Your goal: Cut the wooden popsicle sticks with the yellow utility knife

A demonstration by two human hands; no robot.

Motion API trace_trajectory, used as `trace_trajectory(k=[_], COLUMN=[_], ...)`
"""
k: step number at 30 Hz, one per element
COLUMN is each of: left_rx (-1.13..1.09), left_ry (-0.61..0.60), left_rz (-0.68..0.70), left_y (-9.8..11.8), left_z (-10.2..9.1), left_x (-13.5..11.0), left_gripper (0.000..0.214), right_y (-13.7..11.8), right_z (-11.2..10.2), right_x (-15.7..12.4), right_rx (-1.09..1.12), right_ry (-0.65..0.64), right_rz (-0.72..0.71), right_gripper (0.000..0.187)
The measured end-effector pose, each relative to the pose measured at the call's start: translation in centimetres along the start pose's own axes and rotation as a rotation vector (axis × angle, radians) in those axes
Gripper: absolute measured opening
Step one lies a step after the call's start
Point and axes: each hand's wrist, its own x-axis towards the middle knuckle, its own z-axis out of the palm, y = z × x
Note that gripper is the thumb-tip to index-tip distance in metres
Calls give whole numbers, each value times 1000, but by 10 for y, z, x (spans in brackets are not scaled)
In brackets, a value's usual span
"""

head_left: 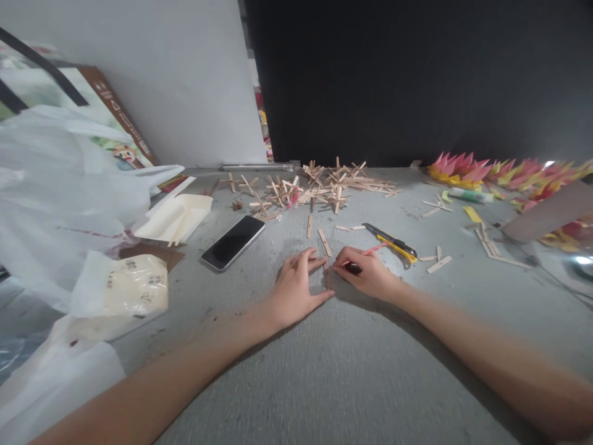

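Near the middle of the table, my left hand (299,287) steadies a small wooden stick (327,281), with the thumb at the near end and the fingers at the far end. My right hand (364,272) is closed around a thin red pen or pencil (376,248), whose tip end meets the stick. Just beyond my fingers lies a loose flat wooden stick (325,243). A yellow and black utility knife (393,243) rests beyond my right hand.
Farther back is a pile of crossed wooden sticks (336,185). A phone (234,242), a paper tray (183,216) and a white plastic bag (60,179) are left. Loose stick pieces (439,264), a glue tube (470,196) and folded-paper flowers (458,170) lie right.
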Motion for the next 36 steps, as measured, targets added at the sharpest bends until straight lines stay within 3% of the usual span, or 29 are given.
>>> trace_trajectory(k=[6, 13, 25, 36], left_rx=[-16, -6, 17, 25], left_ry=[-35, -21, -75, -85], left_rz=[-22, 6, 23, -11], left_y=[5, -1, 2, 2], left_z=[-4, -3, -7, -6], left_x=[0, 0, 2, 3], left_gripper=[86, 81, 88, 87], right_y=[-7, -6, 2, 5], right_z=[-3, -3, -1, 4], right_x=[0, 4, -1, -3], right_rx=[43, -2, 71, 4], right_ry=[-63, 182, 109, 16], right_rz=[-2, 98, 98, 80], right_gripper=[18, 18, 22, 21])
